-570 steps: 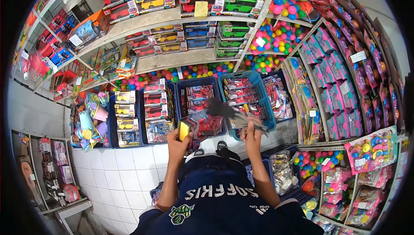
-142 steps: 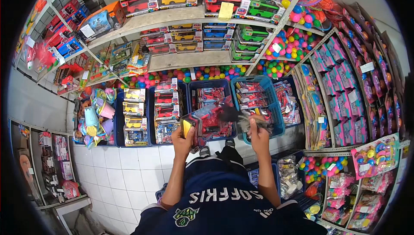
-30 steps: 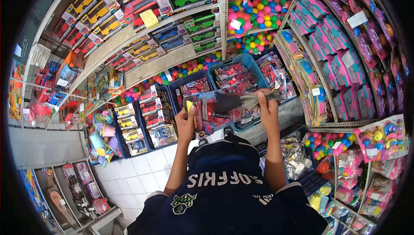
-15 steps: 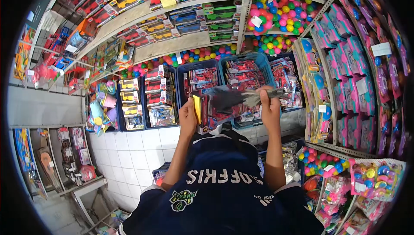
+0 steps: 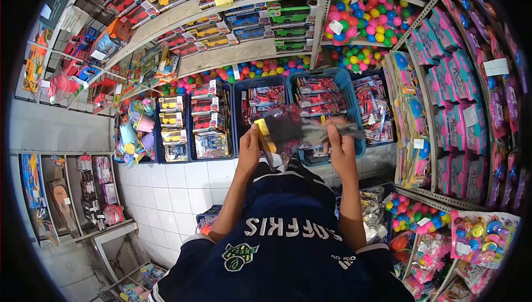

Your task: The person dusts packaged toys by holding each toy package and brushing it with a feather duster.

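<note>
My left hand [image 5: 249, 149] is closed on the edge of a toy box [image 5: 265, 134] with a yellow side, held over the baskets in front of my body. In my right hand [image 5: 339, 149] is a duster [image 5: 287, 129], its dark soft end lying across the box and a greyish part running through my fingers. Motion smears the duster, so its exact make is hard to see. Below my hands stand a blue basket [image 5: 359, 108] of packaged red toys and a darker bin [image 5: 237, 99] with similar packs.
Boxed toy cars [image 5: 206, 105] fill bins at left, beside pastel toy buckets [image 5: 128, 133]. A shelf [image 5: 216, 59] of boxed buses runs behind, with colourful plastic balls [image 5: 366, 19] to its right. Pink and teal packs [image 5: 457, 74] line the right-hand rack. White tiles [image 5: 166, 191] cover the floor.
The toy box has tilted, showing more of its yellow side. My right hand has moved slightly left and down with the duster. The view has shifted a little.
</note>
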`<state>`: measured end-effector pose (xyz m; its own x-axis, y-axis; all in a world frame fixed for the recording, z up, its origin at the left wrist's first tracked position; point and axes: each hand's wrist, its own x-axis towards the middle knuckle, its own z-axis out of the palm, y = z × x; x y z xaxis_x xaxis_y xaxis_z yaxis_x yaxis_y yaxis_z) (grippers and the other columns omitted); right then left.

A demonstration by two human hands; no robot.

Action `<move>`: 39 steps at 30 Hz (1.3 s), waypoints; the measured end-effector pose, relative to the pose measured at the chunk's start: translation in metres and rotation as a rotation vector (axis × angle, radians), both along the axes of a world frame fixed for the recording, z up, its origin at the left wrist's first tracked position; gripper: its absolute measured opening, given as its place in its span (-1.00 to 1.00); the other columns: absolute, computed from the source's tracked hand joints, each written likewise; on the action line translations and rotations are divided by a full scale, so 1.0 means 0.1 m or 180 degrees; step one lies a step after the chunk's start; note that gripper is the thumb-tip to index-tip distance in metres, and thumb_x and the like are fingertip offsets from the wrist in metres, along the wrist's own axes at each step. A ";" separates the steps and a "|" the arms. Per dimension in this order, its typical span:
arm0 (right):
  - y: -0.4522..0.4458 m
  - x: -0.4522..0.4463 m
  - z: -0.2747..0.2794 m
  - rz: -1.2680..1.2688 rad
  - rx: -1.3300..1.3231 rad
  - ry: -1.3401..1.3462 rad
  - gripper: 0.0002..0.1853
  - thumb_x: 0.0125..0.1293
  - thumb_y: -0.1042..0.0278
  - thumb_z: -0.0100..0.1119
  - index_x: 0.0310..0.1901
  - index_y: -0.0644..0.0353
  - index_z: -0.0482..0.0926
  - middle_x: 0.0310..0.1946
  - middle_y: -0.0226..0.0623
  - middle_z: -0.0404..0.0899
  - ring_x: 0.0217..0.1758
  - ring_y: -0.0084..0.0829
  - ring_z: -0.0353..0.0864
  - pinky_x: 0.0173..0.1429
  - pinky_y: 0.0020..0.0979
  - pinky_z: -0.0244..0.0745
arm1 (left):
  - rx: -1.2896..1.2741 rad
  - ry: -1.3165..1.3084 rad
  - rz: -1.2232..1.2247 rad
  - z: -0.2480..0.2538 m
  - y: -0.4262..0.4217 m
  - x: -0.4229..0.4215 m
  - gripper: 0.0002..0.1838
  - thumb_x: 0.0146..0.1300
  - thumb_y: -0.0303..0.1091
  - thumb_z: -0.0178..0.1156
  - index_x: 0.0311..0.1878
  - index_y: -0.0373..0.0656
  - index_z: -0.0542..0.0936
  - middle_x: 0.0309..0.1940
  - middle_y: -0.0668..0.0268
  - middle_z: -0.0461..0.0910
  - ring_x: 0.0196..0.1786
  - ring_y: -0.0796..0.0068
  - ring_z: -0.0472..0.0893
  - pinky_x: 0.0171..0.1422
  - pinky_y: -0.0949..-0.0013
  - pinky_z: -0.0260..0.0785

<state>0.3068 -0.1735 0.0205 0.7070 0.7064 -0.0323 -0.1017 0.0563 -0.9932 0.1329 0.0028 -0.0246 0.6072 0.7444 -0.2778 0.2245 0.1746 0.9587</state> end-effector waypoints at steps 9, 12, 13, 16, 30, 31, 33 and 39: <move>-0.02 -0.09 -0.28 -0.0518 0.0070 0.0640 -0.66 0.55 0.07 0.00 -0.12 0.22 0.52 -0.52 -0.43 0.49 -0.61 -0.64 0.36 -0.49 -0.54 0.25 | -0.0585 -0.0214 0.0196 -0.56 0.01 -0.06 -0.52 0.58 0.03 -0.14 -0.03 -0.22 0.56 -0.32 0.48 0.53 -0.30 0.69 0.47 -0.23 0.52 0.36; -0.04 -0.13 -0.35 -0.0533 -0.0042 0.0677 -0.65 0.53 0.05 0.03 -0.12 0.23 0.53 -0.52 -0.41 0.49 -0.59 -0.61 0.38 -0.48 -0.52 0.26 | -0.0834 -0.0258 -0.0383 -0.49 0.07 -0.08 -0.52 0.58 0.03 -0.15 0.05 -0.19 0.58 -0.17 0.44 0.61 -0.13 0.64 0.56 -0.05 0.48 0.43; -0.05 -0.13 -0.37 -0.0571 0.0111 0.0638 -0.64 0.53 0.04 0.03 -0.13 0.25 0.53 -0.54 -0.41 0.48 -0.60 -0.60 0.38 -0.49 -0.51 0.26 | -0.0830 -0.0252 -0.0338 -0.43 0.05 -0.05 -0.53 0.59 0.01 -0.14 0.04 -0.20 0.58 -0.18 0.46 0.60 -0.14 0.66 0.54 -0.03 0.50 0.40; -0.10 -0.15 -0.45 -0.0692 0.0056 0.0932 -0.63 0.53 0.04 0.04 -0.16 0.25 0.55 -0.55 -0.41 0.48 -0.61 -0.60 0.37 -0.49 -0.51 0.27 | -0.0624 -0.0561 -0.0251 -0.75 0.05 -0.07 -0.53 0.59 -0.01 -0.13 0.02 -0.24 0.59 -0.21 0.48 0.59 -0.13 0.69 0.51 0.01 0.54 0.35; 0.02 -0.29 -0.45 -0.0841 0.0036 0.0698 -0.57 0.49 -0.01 0.09 -0.25 0.28 0.60 -0.63 -0.41 0.45 -0.61 -0.61 0.41 -0.50 -0.49 0.30 | -0.0759 -0.0371 0.0084 -0.38 0.11 0.01 -0.48 0.56 0.08 -0.10 -0.29 -0.16 0.60 -0.51 0.51 0.47 -0.48 0.73 0.40 -0.41 0.53 0.27; 0.05 -0.32 -0.46 -0.0829 0.0039 0.0696 -0.57 0.49 -0.01 0.09 -0.25 0.28 0.60 -0.63 -0.41 0.45 -0.61 -0.61 0.41 -0.50 -0.49 0.30 | -0.0642 -0.0339 0.0003 -0.47 0.17 -0.04 -0.47 0.55 0.08 -0.09 -0.32 -0.17 0.60 -0.53 0.50 0.45 -0.48 0.75 0.39 -0.42 0.55 0.24; 0.10 -0.37 -0.44 -0.0827 -0.0569 0.0400 -0.55 0.49 -0.03 0.08 -0.24 0.28 0.60 -0.61 -0.40 0.47 -0.60 -0.60 0.41 -0.48 -0.49 0.32 | -0.0523 -0.0004 -0.0113 -0.48 0.26 -0.15 -0.46 0.55 0.08 -0.09 -0.28 -0.19 0.62 -0.53 0.50 0.47 -0.49 0.75 0.38 -0.42 0.55 0.21; 0.28 -0.54 -0.46 -0.0857 0.0147 0.0885 -0.55 0.50 -0.04 0.07 -0.24 0.28 0.59 -0.59 -0.41 0.50 -0.61 -0.59 0.41 -0.46 -0.51 0.30 | -0.0408 -0.0234 -0.0133 -0.34 0.39 -0.33 -0.47 0.56 0.08 -0.09 -0.33 -0.18 0.58 -0.59 0.54 0.40 -0.54 0.76 0.31 -0.48 0.53 0.12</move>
